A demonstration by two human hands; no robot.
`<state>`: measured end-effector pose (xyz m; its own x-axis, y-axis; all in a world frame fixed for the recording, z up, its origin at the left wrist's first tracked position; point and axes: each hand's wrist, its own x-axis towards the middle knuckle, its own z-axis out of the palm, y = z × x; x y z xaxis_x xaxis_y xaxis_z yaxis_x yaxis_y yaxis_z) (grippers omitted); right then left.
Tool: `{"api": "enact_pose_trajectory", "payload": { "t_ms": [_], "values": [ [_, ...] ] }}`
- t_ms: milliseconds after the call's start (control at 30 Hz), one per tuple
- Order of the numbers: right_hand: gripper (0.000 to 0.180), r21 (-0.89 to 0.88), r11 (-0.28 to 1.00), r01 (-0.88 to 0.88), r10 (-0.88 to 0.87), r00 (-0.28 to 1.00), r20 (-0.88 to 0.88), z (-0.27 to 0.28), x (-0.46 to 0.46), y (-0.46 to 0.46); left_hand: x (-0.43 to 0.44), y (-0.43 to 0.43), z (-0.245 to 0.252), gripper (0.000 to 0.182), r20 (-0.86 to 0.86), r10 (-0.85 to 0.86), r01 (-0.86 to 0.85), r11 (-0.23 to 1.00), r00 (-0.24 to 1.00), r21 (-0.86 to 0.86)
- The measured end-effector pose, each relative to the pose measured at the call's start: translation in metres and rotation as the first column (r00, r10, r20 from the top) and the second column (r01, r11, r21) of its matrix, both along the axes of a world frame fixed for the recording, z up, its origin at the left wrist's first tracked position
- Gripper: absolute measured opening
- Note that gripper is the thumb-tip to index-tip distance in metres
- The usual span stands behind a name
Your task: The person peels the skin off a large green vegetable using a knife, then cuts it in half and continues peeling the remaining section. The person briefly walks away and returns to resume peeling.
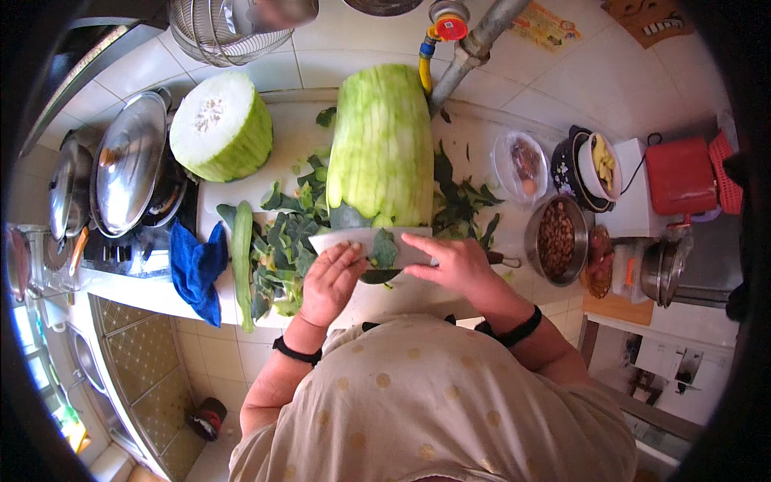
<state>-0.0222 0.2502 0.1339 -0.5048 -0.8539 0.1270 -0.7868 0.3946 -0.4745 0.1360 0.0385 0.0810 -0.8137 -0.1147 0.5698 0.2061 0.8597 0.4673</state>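
A broad-bladed cleaver (pixel 407 249) lies crosswise at the near end of a large peeled winter melon (pixel 379 144), where some dark rind (pixel 351 217) remains. A piece of green peel (pixel 383 248) clings to the blade. My left hand (pixel 332 278) lays its fingertips on the blade's left part; its thumb is hidden. My right hand (pixel 450 264) is over the cleaver's handle (pixel 503 259), whose end sticks out past the wrist. Its index finger and thumb are spread towards the peel, while the other fingers are hidden. Peel scraps (pixel 288 241) are heaped around the melon.
A cut winter melon section (pixel 223 129) stands back left, near lidded pans (pixel 134 162) and a blue cloth (pixel 197 271). A long pale green strip (pixel 243 265) lies nearer. To the right are a steel bowl of brown pieces (pixel 556 241) and a plastic-covered bowl (pixel 520 167). A pipe (pixel 479 51) runs behind.
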Motion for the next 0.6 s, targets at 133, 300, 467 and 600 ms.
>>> {"api": "enact_pose_trajectory", "payload": {
  "t_ms": [133, 300, 467, 600],
  "values": [
    [0.059, 0.097, 0.995, 0.006, -0.009, 0.999, 0.033, -0.001, -0.004, -0.001, -0.002, -0.005, -0.001, 0.019, 0.024, 0.052, -0.051, 0.999, 0.998, -0.006],
    [0.060, 0.197, 0.980, 0.026, -0.057, 0.987, 0.154, 0.004, 0.004, -0.001, 0.001, -0.002, 0.005, 0.021, -0.010, -0.008, 0.007, 1.000, 1.000, -0.022],
    [0.059, 0.075, 0.994, 0.076, -0.078, 0.997, 0.026, 0.013, 0.002, -0.015, -0.008, -0.015, 0.003, 0.020, -0.006, 0.036, -0.036, 0.999, 0.999, -0.002],
    [0.058, 0.320, 0.944, 0.075, -0.138, 0.974, 0.180, 0.026, 0.009, -0.011, -0.004, -0.012, 0.003, 0.019, -0.074, -0.050, 0.048, 0.999, 0.996, -0.025]
  ]
}}
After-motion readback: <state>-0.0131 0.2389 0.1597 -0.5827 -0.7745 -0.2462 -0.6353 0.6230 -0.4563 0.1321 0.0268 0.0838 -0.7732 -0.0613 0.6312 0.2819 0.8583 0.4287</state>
